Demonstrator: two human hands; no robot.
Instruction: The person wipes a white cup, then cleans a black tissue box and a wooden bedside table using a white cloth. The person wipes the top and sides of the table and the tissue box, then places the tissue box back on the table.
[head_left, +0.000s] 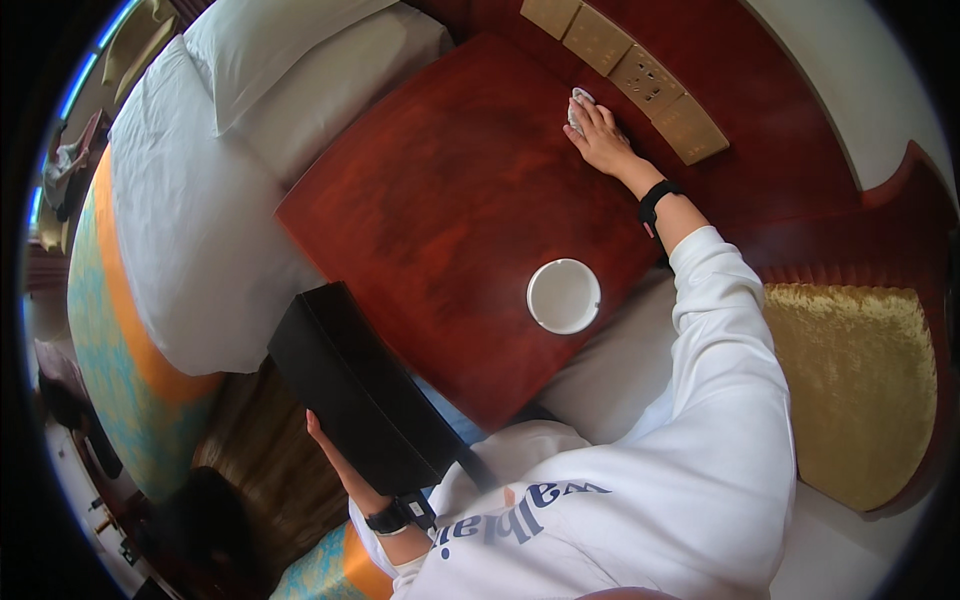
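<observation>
Seen from above, a hotel-style bedroom is shown, with a white-sheeted bed (190,220) and its pillow (270,50) at the far left, an orange-and-teal runner draped along the bed's outer side. At the near left, a flat black box-like object (350,385) is gripped from beneath by the left hand (325,440), the fingers wrapped on its lower edge. At centre, a glossy red-brown bedside table (440,220) is seen, with a round white dish (564,296) left near its near edge. Toward the far right corner of the tabletop, a small white cloth (578,105) is pressed flat under the right hand (600,138), fingers spread over it, just beside a row of gold wall switches and sockets (640,80). Wiping of the tabletop is judged to be in hand, the far corner being covered; next the cloth would need to be drawn back across the remaining surface and around the dish. At the right, a gold velvet cushion (850,380) is visible.
</observation>
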